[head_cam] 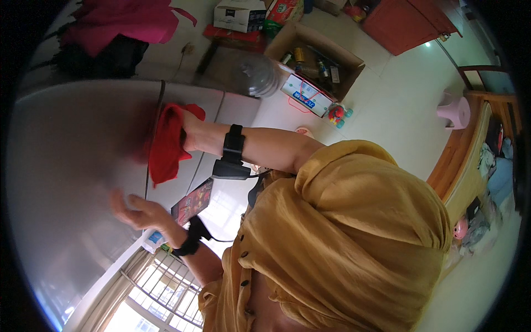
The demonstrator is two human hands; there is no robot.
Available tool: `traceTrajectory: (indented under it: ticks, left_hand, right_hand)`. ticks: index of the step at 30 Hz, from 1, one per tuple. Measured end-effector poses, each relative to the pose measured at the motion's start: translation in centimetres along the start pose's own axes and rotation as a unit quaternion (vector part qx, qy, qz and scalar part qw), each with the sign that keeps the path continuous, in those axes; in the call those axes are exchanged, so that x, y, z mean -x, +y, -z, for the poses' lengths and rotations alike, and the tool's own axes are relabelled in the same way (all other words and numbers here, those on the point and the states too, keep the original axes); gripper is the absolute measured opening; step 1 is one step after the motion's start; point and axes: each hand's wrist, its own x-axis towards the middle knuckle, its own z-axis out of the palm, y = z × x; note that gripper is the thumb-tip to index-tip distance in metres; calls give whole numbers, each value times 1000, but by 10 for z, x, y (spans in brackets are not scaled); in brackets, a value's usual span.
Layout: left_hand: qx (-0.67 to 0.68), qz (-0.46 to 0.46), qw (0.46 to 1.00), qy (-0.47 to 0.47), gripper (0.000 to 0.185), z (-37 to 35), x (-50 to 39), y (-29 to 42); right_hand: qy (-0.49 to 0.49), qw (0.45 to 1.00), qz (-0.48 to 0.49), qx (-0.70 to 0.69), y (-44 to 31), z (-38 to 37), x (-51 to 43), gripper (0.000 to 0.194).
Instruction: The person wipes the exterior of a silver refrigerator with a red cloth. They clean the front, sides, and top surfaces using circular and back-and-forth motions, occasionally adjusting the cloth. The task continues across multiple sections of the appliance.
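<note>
My right hand (pixel 192 129) grips a red cloth (pixel 168 141) against the front of a silver-grey refrigerator (pixel 74 166). The cloth lies across the dark seam between the large door and the narrower panel beside it, its free end hanging loose. My left hand (pixel 139 212) holds nothing; its fingers are apart and slightly curled close to the large door. Whether the fingertips touch the door, I cannot tell. A black strapped device sits on each of my wrists, on the right (pixel 233 151) and on the left (pixel 191 238).
A cardboard box (pixel 352 72) with bottles and cans stands on the floor, beside a clear plastic jug (pixel 255 76) and a red-corded carton (pixel 307 95). A small wheeled toy (pixel 338 114), a pink stool (pixel 454 111) and a barred window (pixel 166 286) are farther off.
</note>
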Motion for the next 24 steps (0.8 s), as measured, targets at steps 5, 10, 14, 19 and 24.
traceTrajectory:
  ticks: [5,10,14,19,24]
  left_hand:
    - [184,246,896,-322,14,-10,88,8]
    - [251,417,668,-563,33,-31,125,19]
    - [516,640,488,-292,64,-35,120,14]
    - [530,720,431,-125,67,-53,96,8]
    - [506,712,477,-96,64,-60,70,27]
  right_hand:
    - [156,985,71,-17,7,61,-51,41]
    - [161,985,65,22,33,95,-80,52]
    - [127,965,68,220,49,78,-57,59]
    - [2,495,209,844,30,69,-15,59]
    - [4,605,190,773,9,44,5,69]
